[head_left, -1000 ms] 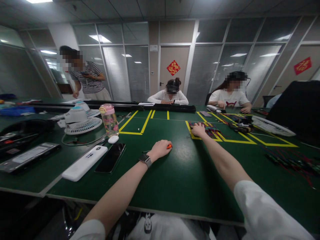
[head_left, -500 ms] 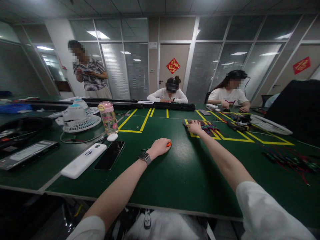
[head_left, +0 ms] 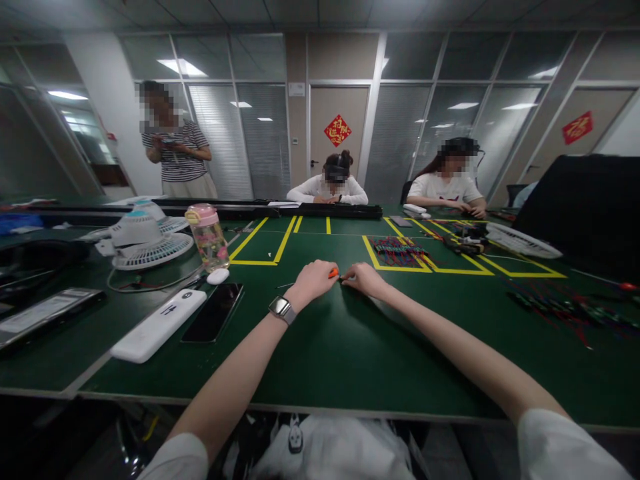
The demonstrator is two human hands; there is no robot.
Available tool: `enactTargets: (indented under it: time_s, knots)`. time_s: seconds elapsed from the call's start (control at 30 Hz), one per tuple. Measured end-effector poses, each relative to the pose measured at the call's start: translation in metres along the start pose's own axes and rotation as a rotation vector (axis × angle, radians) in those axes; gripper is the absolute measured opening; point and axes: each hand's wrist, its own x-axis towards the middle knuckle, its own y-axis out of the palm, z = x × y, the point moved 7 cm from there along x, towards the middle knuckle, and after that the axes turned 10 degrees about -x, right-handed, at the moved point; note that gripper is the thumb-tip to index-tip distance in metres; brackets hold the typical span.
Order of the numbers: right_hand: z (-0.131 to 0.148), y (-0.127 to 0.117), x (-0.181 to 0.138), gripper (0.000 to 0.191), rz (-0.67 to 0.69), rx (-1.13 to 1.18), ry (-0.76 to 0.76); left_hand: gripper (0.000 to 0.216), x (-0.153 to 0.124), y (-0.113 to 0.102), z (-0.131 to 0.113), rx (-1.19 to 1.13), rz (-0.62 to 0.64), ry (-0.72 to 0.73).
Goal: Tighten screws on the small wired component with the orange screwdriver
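My left hand (head_left: 314, 280), with a watch on its wrist, rests on the green table (head_left: 350, 347) closed around a small orange-handled tool (head_left: 333, 273). My right hand (head_left: 367, 279) lies just right of it, fingers pinched together at the tool's tip; what it holds, if anything, is too small to make out. A bundle of coloured wires (head_left: 400, 251) lies in a yellow-taped box beyond both hands.
A white power bank (head_left: 159, 325), a dark phone (head_left: 213, 321), a white mouse (head_left: 218, 276), a pink-lidded bottle (head_left: 207, 236) and a desk fan (head_left: 143, 239) sit to the left. Loose wires (head_left: 565, 308) lie at the right. Two people sit opposite; one stands at the back left.
My right hand has come back from the wire bundle to the tip of the orange tool beside my left hand. The camera view shifted slightly right.
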Motion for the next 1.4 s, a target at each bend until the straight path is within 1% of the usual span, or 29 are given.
enactTargets:
  time_s: [0.07, 0.13, 0.17, 0.2, 0.27, 0.33, 0.43, 0.57, 0.83, 0.97, 1.3, 1.4]
  knots:
    - [0.016, -0.002, -0.018, 0.016, 0.003, 0.123, -0.045, 0.02, 0.001, -0.025, -0.015, -0.189, -0.145, 0.049]
    - [0.03, -0.006, -0.036, 0.016, -0.017, 0.229, -0.103, 0.027, -0.001, -0.05, -0.026, -0.437, -0.313, 0.085]
    - [0.035, -0.009, -0.044, 0.017, -0.036, 0.261, -0.117, 0.033, -0.002, -0.059, -0.029, -0.576, -0.377, 0.078]
    - [0.039, -0.011, -0.052, 0.018, -0.055, 0.284, -0.128, 0.04, -0.002, -0.062, -0.03, -0.74, -0.4, 0.057]
    - [0.046, -0.016, -0.066, 0.017, -0.077, 0.33, -0.152, 0.047, -0.001, -0.061, -0.029, -1.095, -0.421, 0.001]
    - [0.05, -0.019, -0.075, 0.015, -0.087, 0.386, -0.151, 0.045, 0.0, -0.053, -0.029, -1.386, -0.436, -0.034]
    - [0.054, -0.019, -0.081, 0.009, -0.079, 0.475, -0.111, 0.043, -0.002, -0.036, -0.026, -1.599, -0.491, -0.092]
    - [0.057, -0.014, -0.077, 0.006, -0.043, 0.544, -0.065, 0.044, -0.006, -0.02, -0.027, -1.652, -0.554, -0.108]
    - [0.053, -0.007, -0.072, 0.011, -0.013, 0.621, 0.015, 0.04, -0.01, -0.005, -0.032, -1.541, -0.593, -0.09]
    - [0.051, -0.006, -0.072, 0.012, -0.019, 0.617, 0.057, 0.04, -0.013, -0.003, -0.037, -1.497, -0.608, -0.082]
    - [0.053, -0.008, -0.073, 0.013, -0.018, 0.654, 0.069, 0.036, -0.014, -0.001, -0.038, -1.446, -0.607, -0.064]
    - [0.053, -0.007, -0.074, 0.012, -0.015, 0.653, 0.084, 0.034, -0.013, -0.002, -0.041, -1.434, -0.563, -0.052]
